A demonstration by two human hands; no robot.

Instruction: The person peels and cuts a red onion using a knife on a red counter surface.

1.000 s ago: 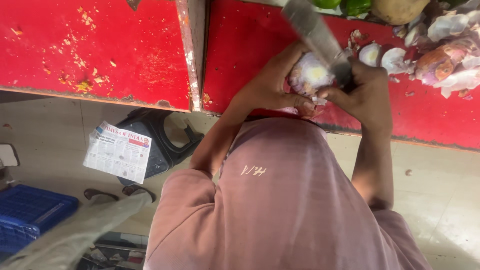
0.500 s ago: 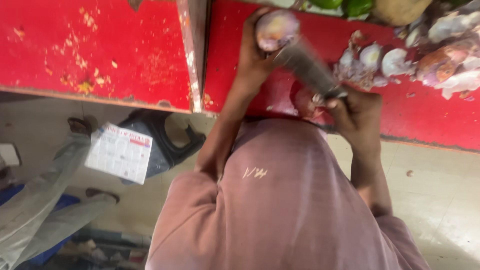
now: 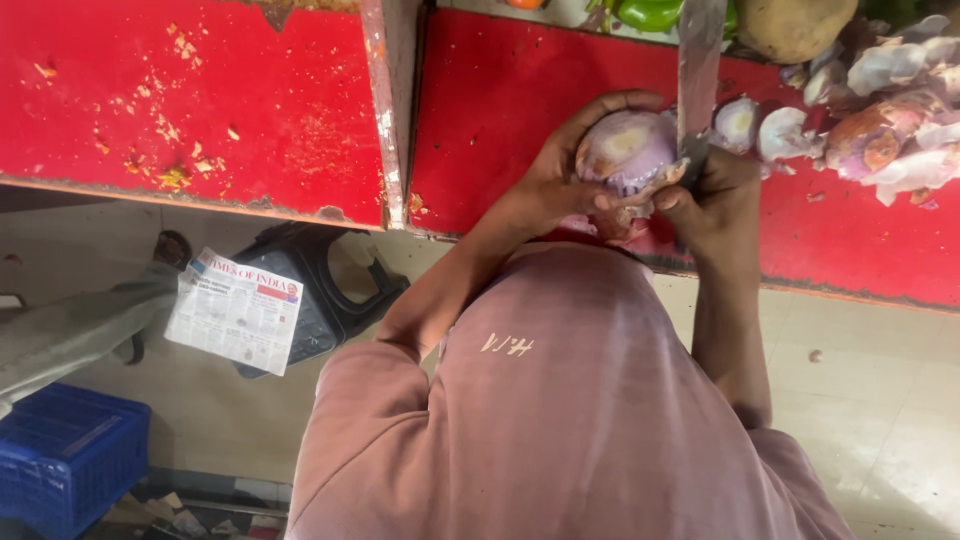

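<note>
Far left on the floor sits a blue crate (image 3: pixel 62 455), then a folded newspaper (image 3: pixel 236 310) lying on a black stool (image 3: pixel 322 285). Above them runs the red bench (image 3: pixel 190 100), flecked with scraps. The left hand (image 3: pixel 560 175) is curled around a purple onion (image 3: pixel 628 150), held just above the bench edge. The right hand (image 3: pixel 715 190) is clenched on a knife (image 3: pixel 697 70), its blade upright against the onion's side. This looks like peeling: skin hangs loose below. The next stroke calls for a shallow, controlled pull. Further right lie peeled onions (image 3: pixel 880 100).
</note>
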